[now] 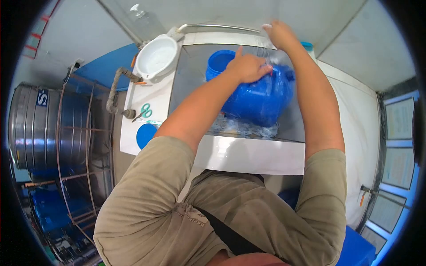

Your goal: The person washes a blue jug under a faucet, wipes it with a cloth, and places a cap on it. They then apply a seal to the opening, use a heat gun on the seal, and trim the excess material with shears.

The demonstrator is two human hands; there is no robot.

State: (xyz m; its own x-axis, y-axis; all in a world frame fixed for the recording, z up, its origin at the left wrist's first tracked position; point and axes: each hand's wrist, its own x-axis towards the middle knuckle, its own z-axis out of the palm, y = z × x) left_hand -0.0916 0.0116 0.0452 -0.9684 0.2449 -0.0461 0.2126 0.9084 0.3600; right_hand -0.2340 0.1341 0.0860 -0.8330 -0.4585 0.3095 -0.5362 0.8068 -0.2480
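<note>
With left hand (249, 68), fingers apart, presses on the wide-mouthed blue plastic drum (255, 104), mouth far-left, long axis seemingly slanting near-right. Left hand nearer than right hand (280, 35), raised far-right, fingers curled, contents impossible to tell. Left to right: one pair of green-handled scissors (146, 111), one round blue lid (146, 134), one white plastic basin (156, 57), one drum on grey worktop (188, 80).

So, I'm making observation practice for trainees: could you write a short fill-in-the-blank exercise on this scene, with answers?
The large basin is coloured ____.
The round disc near the worktop's left edge is coloured ____.
The looped-handled tool between them is a pair of ____.
The hand resting on the large container is the person's ____ one.

Missing words: white; blue; scissors; left.
</note>
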